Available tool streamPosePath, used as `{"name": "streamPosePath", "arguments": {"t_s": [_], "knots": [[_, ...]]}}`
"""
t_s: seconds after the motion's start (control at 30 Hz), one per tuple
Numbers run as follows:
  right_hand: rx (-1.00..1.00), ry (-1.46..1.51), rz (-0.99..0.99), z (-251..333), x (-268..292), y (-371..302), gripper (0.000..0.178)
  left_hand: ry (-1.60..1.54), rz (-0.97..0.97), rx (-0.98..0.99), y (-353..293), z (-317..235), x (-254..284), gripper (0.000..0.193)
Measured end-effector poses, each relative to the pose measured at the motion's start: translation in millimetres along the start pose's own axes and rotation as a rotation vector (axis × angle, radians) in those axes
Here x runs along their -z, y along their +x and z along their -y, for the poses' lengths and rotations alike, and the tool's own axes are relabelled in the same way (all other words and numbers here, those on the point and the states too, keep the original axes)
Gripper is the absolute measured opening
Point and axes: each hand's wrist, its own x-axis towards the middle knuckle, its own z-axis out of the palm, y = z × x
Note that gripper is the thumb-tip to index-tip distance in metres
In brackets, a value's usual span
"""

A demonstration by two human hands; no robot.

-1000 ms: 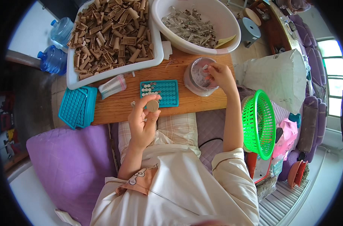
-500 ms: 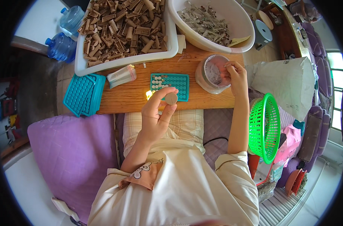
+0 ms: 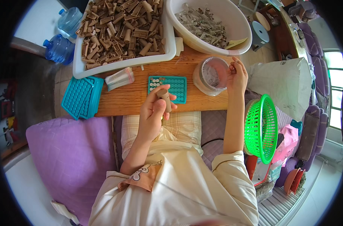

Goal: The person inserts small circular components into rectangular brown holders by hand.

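Upright in my left hand [image 3: 152, 113] is a brown plastic tube [image 3: 165, 101], with my thumb and fingers wrapped round it. Behind that hand lies a teal tray [image 3: 178, 87] of round pockets, several holding small pale discs [image 3: 154, 83]. My right hand [image 3: 237, 75] is raised at the right rim of a see-through tub [image 3: 201, 81] with whitish bits inside. Its fingertips are pinched together, and whatever is between them, if anything, is too small to make out.
A white bin [image 3: 122, 63] heaped with brown plastic parts [image 3: 122, 28] and a pale basin [image 3: 201, 47] of see-through parts stand at the back. Stacked teal trays [image 3: 82, 97] and a packet [image 3: 119, 78] lie left. At right are a green basket [image 3: 261, 128] and a white sack [image 3: 284, 86].
The tube in my left hand has tilted from end-on to upright, and that hand has shifted slightly. My right hand has lifted from the tub's opening and moved slightly outward.
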Motion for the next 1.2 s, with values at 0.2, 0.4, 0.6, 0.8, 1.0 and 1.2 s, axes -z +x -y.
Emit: {"name": "streamPosePath", "arguments": {"t_s": [0.2, 0.4, 0.6, 0.8, 1.0, 1.2], "knots": [[0.009, -0.167, -0.001, 12.1, -34.8, -33.1, 0.018, -0.086, 0.003, 0.109, 1.4, -4.3, -0.2, 0.037], [0.685, -0.963, 0.721, 37.4, -90.6, -112.3, 0.031, -0.183, 0.071, 0.268, -3.1, -7.3, 1.3, 0.041], [0.670, -0.940, 0.896, 34.2, -99.8, -127.4, 0.029, -0.202, 0.108, 0.230, -4.2, -4.5, 5.8, 0.045], [0.615, -0.978, 0.888, 39.2, -97.7, -133.5, 0.024, -0.160, 0.091, 0.289, -7.2, -5.2, 4.1, 0.044], [0.585, -0.997, 0.843, 40.4, -94.7, -133.9, 0.020, -0.264, 0.128, 0.353, -7.1, -5.7, 6.9, 0.043], [0.643, -0.970, 0.900, 40.0, -97.5, -136.6, 0.016, -0.315, 0.122, 0.358, -5.8, -2.2, 7.5, 0.039]]}}
